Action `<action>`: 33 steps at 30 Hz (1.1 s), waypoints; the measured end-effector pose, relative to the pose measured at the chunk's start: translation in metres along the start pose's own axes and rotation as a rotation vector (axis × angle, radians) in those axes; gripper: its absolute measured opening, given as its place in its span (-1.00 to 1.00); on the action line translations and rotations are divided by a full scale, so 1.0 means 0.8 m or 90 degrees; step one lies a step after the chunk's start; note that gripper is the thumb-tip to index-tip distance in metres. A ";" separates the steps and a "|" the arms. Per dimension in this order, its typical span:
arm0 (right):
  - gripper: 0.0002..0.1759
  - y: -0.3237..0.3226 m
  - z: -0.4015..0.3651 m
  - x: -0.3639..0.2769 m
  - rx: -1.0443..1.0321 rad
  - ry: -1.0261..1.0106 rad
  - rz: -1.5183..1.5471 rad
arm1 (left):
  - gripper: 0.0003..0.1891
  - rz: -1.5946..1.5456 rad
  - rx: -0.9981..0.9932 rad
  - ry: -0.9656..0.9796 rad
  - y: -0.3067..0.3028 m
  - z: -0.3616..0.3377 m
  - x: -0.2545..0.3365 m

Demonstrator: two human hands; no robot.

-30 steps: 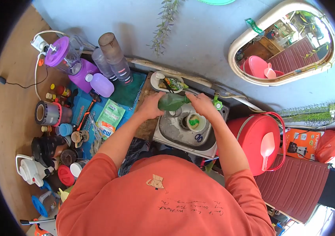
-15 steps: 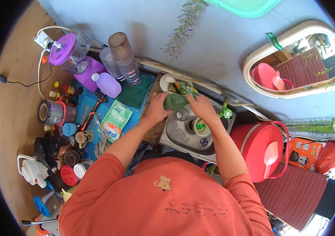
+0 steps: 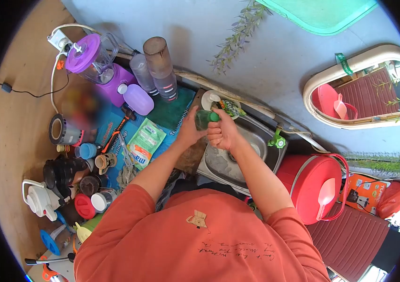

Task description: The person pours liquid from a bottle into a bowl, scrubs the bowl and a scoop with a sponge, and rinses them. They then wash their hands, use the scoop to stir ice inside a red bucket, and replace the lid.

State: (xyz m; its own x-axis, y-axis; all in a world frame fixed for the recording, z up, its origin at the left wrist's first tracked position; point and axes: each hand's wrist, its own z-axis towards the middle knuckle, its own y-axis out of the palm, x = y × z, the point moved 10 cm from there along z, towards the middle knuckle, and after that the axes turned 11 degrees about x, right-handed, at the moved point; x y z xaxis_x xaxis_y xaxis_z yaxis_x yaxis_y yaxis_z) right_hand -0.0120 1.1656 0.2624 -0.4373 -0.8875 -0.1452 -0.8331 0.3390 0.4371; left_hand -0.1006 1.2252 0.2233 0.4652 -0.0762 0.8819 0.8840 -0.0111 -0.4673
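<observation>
- Green plastic bottle [image 3: 202,119] held between both hands, just above the left edge of the sink [image 3: 256,141], near the wall.
- Left hand [image 3: 188,132] curled around the bottle body from the left, fingers closed on it.
- Right hand [image 3: 222,135] in a tight fist at the bottle's capped end, gripping it; green cap [image 3: 214,116] pokes out above the knuckles.
- Right hand and forearm cover most of the sink basin, so what lies in it cannot be told.
- White dish [image 3: 208,97] with a green sachet [image 3: 230,108] just behind the bottle, against the wall.
- Green tap [image 3: 277,140] at the sink's far right edge, pipe running along the wall behind.
- Red water cooler [image 3: 310,188] right of the sink, pink scoop hanging on its side.
- Left of the sink: blue mat [image 3: 115,124] crowded with stuff, green-white packet [image 3: 144,141] and orange-handled pliers [image 3: 115,131] lying flat on it.
- Purple blender [image 3: 92,58], lilac bottle [image 3: 138,98] and two tall grey tumblers [image 3: 160,68] upright at the back.
- Jars, lids and a white kettle [image 3: 40,203] packed at the near left; one patch there is blurred.
- Oval mirror [image 3: 364,89] on the wall, far right.
</observation>
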 end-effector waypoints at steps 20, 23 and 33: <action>-0.38 0.014 0.059 -0.002 -0.091 0.023 0.128 | -0.77 0.550 -0.203 0.509 -0.035 0.032 0.224; -0.35 0.005 0.060 -0.004 -0.074 -0.006 0.093 | -0.74 0.503 -0.178 0.705 -0.027 0.010 0.261; -0.29 -0.006 0.068 -0.018 -0.053 -0.146 0.028 | -0.72 0.577 -0.254 0.584 -0.007 0.021 0.266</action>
State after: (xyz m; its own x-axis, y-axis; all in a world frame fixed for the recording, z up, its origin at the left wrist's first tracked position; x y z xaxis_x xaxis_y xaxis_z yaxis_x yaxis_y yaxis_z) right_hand -0.0199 1.1932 0.2143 -0.5463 -0.7748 -0.3182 -0.7847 0.3406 0.5179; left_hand -0.0055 1.2258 0.4146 0.5372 -0.8429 -0.0300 0.1383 0.1231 -0.9827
